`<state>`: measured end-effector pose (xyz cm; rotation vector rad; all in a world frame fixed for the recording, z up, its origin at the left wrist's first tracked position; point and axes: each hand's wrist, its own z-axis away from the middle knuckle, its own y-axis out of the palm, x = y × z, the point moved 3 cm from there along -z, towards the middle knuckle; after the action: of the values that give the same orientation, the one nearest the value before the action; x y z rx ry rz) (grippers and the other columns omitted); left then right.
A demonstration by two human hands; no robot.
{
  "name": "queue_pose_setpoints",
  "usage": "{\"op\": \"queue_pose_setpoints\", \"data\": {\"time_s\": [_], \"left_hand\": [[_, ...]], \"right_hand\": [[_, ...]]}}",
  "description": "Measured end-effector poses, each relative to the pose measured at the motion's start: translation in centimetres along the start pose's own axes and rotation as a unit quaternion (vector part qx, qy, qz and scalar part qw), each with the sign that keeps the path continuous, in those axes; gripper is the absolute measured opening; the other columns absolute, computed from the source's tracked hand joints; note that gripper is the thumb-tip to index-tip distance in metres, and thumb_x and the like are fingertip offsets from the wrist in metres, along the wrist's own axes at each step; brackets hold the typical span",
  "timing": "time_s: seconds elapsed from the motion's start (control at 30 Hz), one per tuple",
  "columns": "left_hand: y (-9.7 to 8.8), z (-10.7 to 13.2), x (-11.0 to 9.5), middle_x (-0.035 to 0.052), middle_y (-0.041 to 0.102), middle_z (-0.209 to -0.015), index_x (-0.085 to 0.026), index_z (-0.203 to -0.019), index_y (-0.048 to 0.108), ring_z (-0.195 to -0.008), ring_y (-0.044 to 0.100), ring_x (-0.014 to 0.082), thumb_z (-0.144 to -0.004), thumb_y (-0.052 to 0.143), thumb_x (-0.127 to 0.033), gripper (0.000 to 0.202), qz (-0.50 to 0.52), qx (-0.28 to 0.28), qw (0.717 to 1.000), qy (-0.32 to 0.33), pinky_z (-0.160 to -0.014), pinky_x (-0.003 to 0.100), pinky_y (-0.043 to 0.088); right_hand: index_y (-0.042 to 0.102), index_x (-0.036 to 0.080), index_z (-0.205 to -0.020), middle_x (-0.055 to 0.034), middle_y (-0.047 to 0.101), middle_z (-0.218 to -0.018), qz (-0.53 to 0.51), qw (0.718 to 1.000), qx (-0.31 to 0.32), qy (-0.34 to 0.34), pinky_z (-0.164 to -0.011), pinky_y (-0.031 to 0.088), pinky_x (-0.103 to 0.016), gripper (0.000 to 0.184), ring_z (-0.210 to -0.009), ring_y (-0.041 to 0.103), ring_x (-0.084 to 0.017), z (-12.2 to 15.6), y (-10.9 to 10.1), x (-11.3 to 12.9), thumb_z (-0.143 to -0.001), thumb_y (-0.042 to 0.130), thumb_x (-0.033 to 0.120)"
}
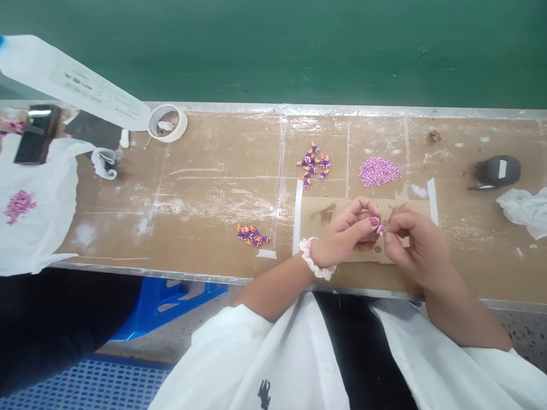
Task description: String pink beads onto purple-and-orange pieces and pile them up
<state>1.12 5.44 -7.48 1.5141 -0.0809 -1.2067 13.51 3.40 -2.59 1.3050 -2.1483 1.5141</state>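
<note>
Over a taped-down piece of cardboard (318, 228), my left hand (352, 228) pinches a small purple figurine (380, 229) between thumb and fingers. My right hand (412, 242) meets it from the other side, thumb and forefinger pressed together right at the figurine; whatever is in that pinch is too small to make out. Beyond my hands lies a heap of tiny pink-purple pieces (379, 172). To its left is a loose group of purple and orange figurines (314, 162). A second cluster of such figurines (252, 234) lies left of my left forearm.
A white bottle (85, 85) leans in at upper left, beside a tape roll (182, 128) and a phone (38, 134). White plastic (55, 210) at left bears more pink pieces (19, 206). At right are a black rounded object (498, 171) and crumpled white plastic (527, 208).
</note>
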Motion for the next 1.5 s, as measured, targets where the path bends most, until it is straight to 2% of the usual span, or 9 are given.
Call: {"op": "queue_pose_setpoints", "data": {"time_s": [0.3, 0.8, 0.93, 1.0, 1.07, 1.2, 1.27, 1.37, 1.5], "left_hand": [[-0.1, 0.3, -0.4, -0.0076, 0.041, -0.066, -0.021, -0.092, 0.044, -0.054, 0.034, 0.0033, -0.087, 0.065, -0.042, 0.03, -0.06, 0.032, 0.997, 0.036, -0.052, 0.017, 0.032], [0.0, 0.1, 0.4, -0.0055, 0.043, -0.071, -0.021, -0.089, 0.046, -0.057, 0.038, 0.0048, -0.082, 0.07, -0.043, 0.033, 0.04, 0.029, 0.999, 0.006, -0.052, 0.017, 0.034], [-0.1, 0.1, 0.1, -0.0062, 0.041, -0.068, -0.021, -0.091, 0.047, -0.053, 0.033, 0.0042, -0.085, 0.067, -0.042, 0.03, 0.027, 0.029, 0.999, 0.02, -0.051, 0.017, 0.032], [-0.3, 0.0, -0.2, -0.0068, 0.04, -0.064, -0.021, -0.092, 0.048, -0.052, 0.032, 0.0046, -0.085, 0.067, -0.041, 0.028, 0.012, 0.003, 0.999, 0.046, -0.05, 0.017, 0.03], [-0.8, -0.2, -0.7, -0.0073, 0.039, -0.06, -0.021, -0.09, 0.048, -0.051, 0.033, 0.005, -0.085, 0.067, -0.039, 0.026, 0.002, -0.049, 0.996, 0.078, -0.049, 0.017, 0.029], [-2.3, -0.5, -1.9, -0.0072, 0.04, -0.059, -0.02, -0.085, 0.048, -0.05, 0.036, 0.0044, -0.086, 0.064, -0.027, 0.017, 0.024, -0.199, 0.972, 0.119, -0.047, 0.015, 0.029], [-3.4, -0.6, -2.6, -0.007, 0.042, -0.059, -0.02, -0.082, 0.047, -0.049, 0.039, 0.004, -0.089, 0.058, -0.018, 0.012, 0.057, -0.268, 0.953, 0.131, -0.047, 0.015, 0.029], [-5.1, -0.7, -3.6, -0.0058, 0.048, -0.062, -0.018, -0.082, 0.047, -0.052, 0.045, 0.0035, -0.091, 0.049, -0.012, 0.012, 0.098, -0.334, 0.926, 0.145, -0.049, 0.016, 0.034], [-6.6, -0.7, -4.6, 0.0, 0.064, -0.08, -0.017, -0.094, 0.052, -0.062, 0.057, 0.0047, -0.091, 0.048, -0.009, 0.01, 0.1, -0.377, 0.905, 0.168, -0.057, 0.017, 0.042]], "right_hand": [[0.043, 0.023, -0.079, 0.0041, 0.045, -0.065, -0.003, 1.0, 0.01, 0.015, -0.048, 0.037, -0.023, 0.02, -0.056, 0.045, -0.009, -0.1, -0.2, 0.1, -0.081, 0.051, 0.004], [0.046, 0.023, -0.078, 0.0036, 0.047, -0.065, -0.019, 0.999, 0.014, 0.027, -0.047, 0.036, -0.024, 0.019, -0.055, 0.045, -0.01, 0.0, 0.0, 0.0, -0.081, 0.052, 0.005], [0.051, 0.024, -0.084, 0.0026, 0.052, -0.069, -0.069, 0.997, -0.007, 0.037, -0.054, 0.042, -0.027, 0.019, -0.062, 0.051, -0.013, 0.3, 0.1, -0.4, -0.082, 0.056, 0.007], [0.054, 0.025, -0.088, 0.0016, 0.056, -0.073, -0.087, 0.995, -0.03, 0.048, -0.058, 0.045, -0.029, 0.018, -0.066, 0.054, -0.014, 0.5, 0.1, -0.9, -0.083, 0.058, 0.008], [0.055, 0.026, -0.089, 0.0006, 0.057, -0.076, -0.074, 0.992, -0.065, 0.072, -0.061, 0.045, -0.031, 0.016, -0.07, 0.055, -0.015, 0.6, 0.0, -1.5, -0.083, 0.059, 0.011], [0.055, 0.025, -0.085, -0.0007, 0.057, -0.075, 0.029, 0.98, -0.146, 0.135, -0.06, 0.046, -0.033, 0.007, -0.068, 0.055, -0.016, 0.4, -0.6, -3.8, -0.085, 0.056, 0.018], [0.055, 0.024, -0.083, -0.0015, 0.058, -0.075, 0.097, 0.966, -0.163, 0.177, -0.06, 0.047, -0.033, 0.005, -0.065, 0.055, -0.017, 0.1, -1.1, -5.6, -0.084, 0.055, 0.02], [0.056, 0.023, -0.083, -0.0035, 0.06, -0.081, 0.161, 0.947, -0.134, 0.243, -0.063, 0.048, -0.035, 0.005, -0.066, 0.056, -0.017, 0.0, -1.7, -8.5, -0.081, 0.052, 0.02], [0.056, 0.022, -0.082, -0.0043, 0.061, -0.082, 0.179, 0.943, -0.09, 0.265, -0.071, 0.05, -0.04, 0.007, -0.067, 0.055, -0.019, 0.1, -1.8, -11.0, -0.078, 0.051, 0.021]]}}
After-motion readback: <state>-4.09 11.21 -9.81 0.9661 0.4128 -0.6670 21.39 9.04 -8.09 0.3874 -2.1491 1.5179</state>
